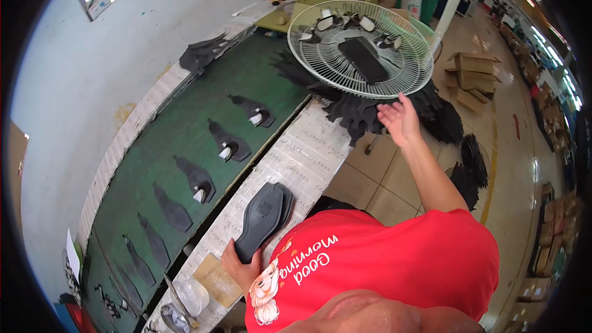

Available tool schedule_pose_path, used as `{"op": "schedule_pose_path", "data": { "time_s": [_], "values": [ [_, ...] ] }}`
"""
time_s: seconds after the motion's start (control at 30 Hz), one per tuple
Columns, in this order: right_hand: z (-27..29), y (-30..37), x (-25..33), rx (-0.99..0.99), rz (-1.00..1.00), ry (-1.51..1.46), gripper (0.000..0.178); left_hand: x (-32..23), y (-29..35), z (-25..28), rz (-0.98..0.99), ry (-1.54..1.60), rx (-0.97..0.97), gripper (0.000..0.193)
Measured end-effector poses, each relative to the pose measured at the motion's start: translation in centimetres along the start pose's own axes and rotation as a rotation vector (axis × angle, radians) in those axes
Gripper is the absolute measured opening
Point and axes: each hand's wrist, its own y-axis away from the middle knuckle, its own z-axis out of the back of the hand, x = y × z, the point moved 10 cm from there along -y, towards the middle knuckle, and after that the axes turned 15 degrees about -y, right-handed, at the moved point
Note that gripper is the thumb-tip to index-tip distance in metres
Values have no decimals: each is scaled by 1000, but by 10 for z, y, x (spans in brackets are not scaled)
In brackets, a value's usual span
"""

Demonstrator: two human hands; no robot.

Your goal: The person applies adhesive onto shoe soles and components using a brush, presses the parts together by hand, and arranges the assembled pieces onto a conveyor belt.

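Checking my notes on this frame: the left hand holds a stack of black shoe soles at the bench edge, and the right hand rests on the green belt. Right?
Not quite. In the head view the right hand reaches toward the black pieces under the white wire fan guard, not the green belt. The left hand does hold the soles.

Matt black rubber soles [265, 219], a white metal wire guard [361, 49], dull green belt [185, 129].

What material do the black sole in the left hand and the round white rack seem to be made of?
The black sole looks like moulded rubber or foam: matte, with a raised tread pattern. The white rack appears to be coated metal wire: thin glossy spokes and rings.
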Motion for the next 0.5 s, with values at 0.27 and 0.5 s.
{"op": "schedule_pose_path", "data": {
  "time_s": [0.27,0.5],
  "values": [
    [-58,-20,-57,82,-294,-171,54,-3,2,9,-15,-2,-44,72],
    [-115,-17,7,283,-396,285,65,-4,1,10,-6,-20,-43,72]
  ]
}}
